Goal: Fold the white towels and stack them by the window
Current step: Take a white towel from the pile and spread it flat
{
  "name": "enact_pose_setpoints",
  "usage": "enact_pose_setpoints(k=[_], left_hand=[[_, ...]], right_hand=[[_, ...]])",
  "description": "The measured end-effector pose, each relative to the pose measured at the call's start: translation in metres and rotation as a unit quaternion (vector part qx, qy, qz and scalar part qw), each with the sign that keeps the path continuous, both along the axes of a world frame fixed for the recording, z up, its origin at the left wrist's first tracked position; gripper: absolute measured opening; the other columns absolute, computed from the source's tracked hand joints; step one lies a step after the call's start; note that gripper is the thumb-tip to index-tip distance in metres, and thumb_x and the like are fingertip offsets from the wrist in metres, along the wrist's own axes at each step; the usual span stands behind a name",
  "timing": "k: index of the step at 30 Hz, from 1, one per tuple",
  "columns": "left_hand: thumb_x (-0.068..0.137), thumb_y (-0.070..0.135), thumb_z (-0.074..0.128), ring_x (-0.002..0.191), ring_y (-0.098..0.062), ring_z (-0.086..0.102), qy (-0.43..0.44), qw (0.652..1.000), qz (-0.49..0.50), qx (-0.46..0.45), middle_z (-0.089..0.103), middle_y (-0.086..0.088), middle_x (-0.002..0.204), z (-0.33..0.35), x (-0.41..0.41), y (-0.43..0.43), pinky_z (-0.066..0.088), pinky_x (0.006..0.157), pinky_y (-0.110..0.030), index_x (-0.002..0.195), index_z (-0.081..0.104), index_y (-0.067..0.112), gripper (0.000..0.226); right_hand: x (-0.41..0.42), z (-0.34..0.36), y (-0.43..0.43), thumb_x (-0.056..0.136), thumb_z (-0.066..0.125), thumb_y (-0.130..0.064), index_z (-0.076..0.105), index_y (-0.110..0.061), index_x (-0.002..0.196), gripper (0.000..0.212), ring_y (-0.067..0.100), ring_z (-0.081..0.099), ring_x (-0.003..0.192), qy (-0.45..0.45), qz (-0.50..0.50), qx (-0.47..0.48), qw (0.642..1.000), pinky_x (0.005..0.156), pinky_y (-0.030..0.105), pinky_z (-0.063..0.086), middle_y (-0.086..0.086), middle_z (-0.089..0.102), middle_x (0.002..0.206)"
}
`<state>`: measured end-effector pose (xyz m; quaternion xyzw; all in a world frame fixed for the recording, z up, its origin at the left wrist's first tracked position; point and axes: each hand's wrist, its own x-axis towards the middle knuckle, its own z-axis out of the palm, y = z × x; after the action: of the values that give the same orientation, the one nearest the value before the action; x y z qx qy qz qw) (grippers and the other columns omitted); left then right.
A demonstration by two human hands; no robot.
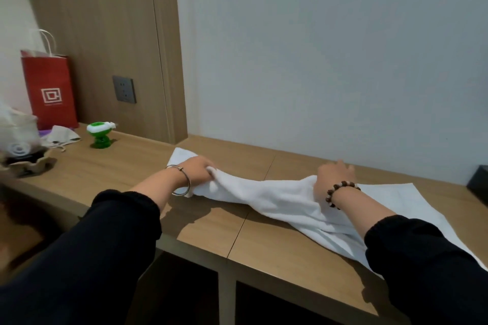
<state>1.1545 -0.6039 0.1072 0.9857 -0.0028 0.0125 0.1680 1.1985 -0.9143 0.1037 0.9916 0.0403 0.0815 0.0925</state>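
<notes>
Pale grey wall (330, 47), wooden panel (105, 21), wooden desk (211, 227), wall socket (124, 89)

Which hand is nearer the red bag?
Left. The left hand grips the towel end, to the right of the red bag; the right hand holds the towel much farther right.

Both arms reach forward in dark sleeves (111, 240), bare at the wrists. The left hand (200, 170) curls its fingers round a bunched end of the white towel (277, 198). The right hand (334, 175) lies over the towel, its fingers blurred.
</notes>
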Motion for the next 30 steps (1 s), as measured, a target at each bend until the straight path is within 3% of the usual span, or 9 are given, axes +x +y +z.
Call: enact_pose_setpoints(k=[2,5,7,10,13,16,21,25,30], left_hand=[[0.078,0.023,0.056,0.092,-0.024,0.061,0.019,0.996,0.005,-0.091,0.068,-0.006,0.091,0.015,-0.005,-0.004,0.047,0.081,-0.032,0.076,0.066,0.020,0.011],[0.052,0.051,0.070,0.087,-0.021,0.066,0.163,0.971,-0.032,-0.172,0.072,-0.002,0.089,0.038,-0.017,0.003,0.051,0.083,-0.035,0.088,0.071,0.016,0.051],[0.062,0.069,0.068,0.085,-0.017,0.067,0.310,0.921,-0.069,-0.227,0.072,0.000,0.090,0.049,-0.026,0.004,0.051,0.083,-0.031,0.098,0.066,0.012,0.068],[0.085,0.070,0.017,0.104,-0.014,0.061,0.382,0.887,-0.093,-0.243,0.066,0.001,0.114,0.046,-0.026,-0.005,0.044,0.096,-0.033,0.122,0.058,0.009,0.082],[0.096,0.061,0.026,0.110,-0.018,0.056,0.291,0.954,-0.046,-0.057,0.057,-0.001,0.130,0.022,-0.020,-0.025,0.042,0.101,-0.038,0.128,0.056,0.015,0.064],[0.087,0.048,0.060,0.112,-0.024,0.055,0.210,0.964,-0.070,0.150,0.053,-0.001,0.130,-0.005,-0.014,-0.031,0.044,0.095,-0.032,0.131,0.052,0.020,0.053],[0.083,0.032,0.069,0.085,-0.021,0.053,0.109,0.985,-0.065,0.119,0.058,-0.002,0.095,-0.022,-0.013,-0.033,0.039,0.071,-0.024,0.100,0.062,0.015,0.025],[0.083,0.027,0.066,0.083,-0.023,0.057,0.016,0.994,-0.018,0.107,0.061,-0.002,0.087,-0.030,-0.010,-0.030,0.042,0.069,-0.025,0.087,0.064,0.019,0.009],[0.089,0.028,0.056,0.089,-0.027,0.058,-0.108,0.986,0.034,0.121,0.065,-0.004,0.095,-0.030,-0.008,-0.029,0.038,0.067,-0.027,0.084,0.060,0.020,0.010]], right_hand=[[0.000,0.005,0.000,0.087,0.044,-0.012,0.062,-0.014,0.107,0.027,0.027,0.049,0.115,-0.014,0.026,0.119,0.992,0.096,0.036,0.037,0.006,0.061,0.116],[-0.001,0.015,-0.004,0.082,0.046,0.000,0.065,-0.006,0.092,0.022,0.036,0.056,0.097,-0.069,0.046,0.357,0.930,0.077,0.035,0.044,0.015,0.063,0.095],[-0.001,0.018,-0.009,0.078,0.046,0.000,0.050,-0.011,0.070,0.014,0.033,0.051,0.079,-0.099,0.036,0.338,0.935,0.063,0.033,0.037,0.010,0.055,0.075],[-0.003,0.015,-0.007,0.090,0.040,-0.010,0.047,-0.014,0.074,0.017,0.023,0.049,0.062,0.079,0.002,0.166,0.983,0.057,0.027,0.040,0.005,0.048,0.067],[0.000,0.008,0.008,0.093,0.036,-0.008,0.041,-0.011,0.062,0.031,0.018,0.040,0.051,0.177,0.017,0.135,0.975,0.047,0.023,0.030,0.004,0.044,0.061],[0.002,0.003,0.026,0.094,0.045,-0.015,0.052,-0.009,0.067,0.028,0.020,0.047,0.070,0.209,0.076,0.195,0.955,0.055,0.025,0.036,0.006,0.054,0.079],[-0.011,0.004,0.035,0.088,0.055,-0.054,0.055,-0.017,0.070,0.041,0.013,0.045,0.066,0.305,0.160,0.108,0.933,0.063,0.026,0.040,-0.003,0.054,0.071],[-0.007,0.007,0.033,0.084,0.063,-0.041,0.070,-0.019,0.095,0.025,0.011,0.057,0.083,0.315,0.201,0.084,0.924,0.083,0.028,0.051,0.001,0.070,0.102],[-0.008,0.008,0.024,0.089,0.058,-0.039,0.068,-0.020,0.081,0.023,0.009,0.053,0.074,0.303,0.216,0.075,0.925,0.077,0.027,0.049,-0.007,0.064,0.081]])
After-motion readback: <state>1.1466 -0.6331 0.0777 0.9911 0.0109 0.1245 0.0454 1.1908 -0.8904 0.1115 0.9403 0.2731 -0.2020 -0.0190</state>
